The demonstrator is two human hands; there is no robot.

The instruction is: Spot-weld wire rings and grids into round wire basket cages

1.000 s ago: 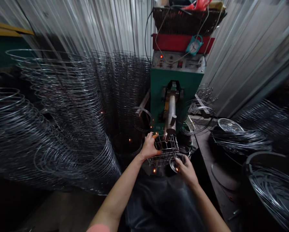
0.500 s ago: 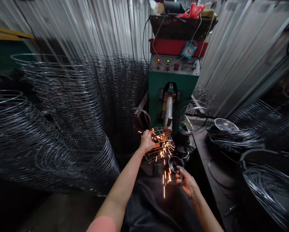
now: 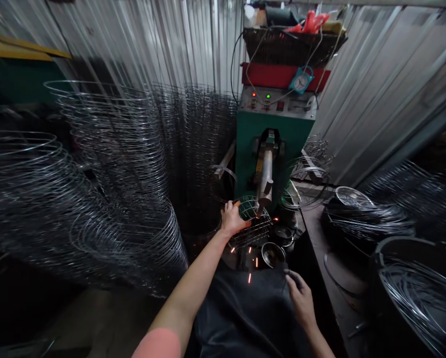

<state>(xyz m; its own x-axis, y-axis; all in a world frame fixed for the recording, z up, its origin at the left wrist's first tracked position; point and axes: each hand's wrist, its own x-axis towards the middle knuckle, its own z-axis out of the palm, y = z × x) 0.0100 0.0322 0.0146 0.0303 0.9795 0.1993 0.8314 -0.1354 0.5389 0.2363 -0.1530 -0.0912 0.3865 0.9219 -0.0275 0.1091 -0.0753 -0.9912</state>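
Stacks of wire rings (image 3: 107, 164) crowd the left side, against a corrugated metal wall (image 3: 163, 44). A small teal clock (image 3: 300, 81) hangs on a red panel (image 3: 271, 75), under a dark woven basket (image 3: 290, 44). At right, a metal bowl (image 3: 353, 196) sits beside coiled wire (image 3: 372, 219), and a black tub (image 3: 417, 283) holds more rings.
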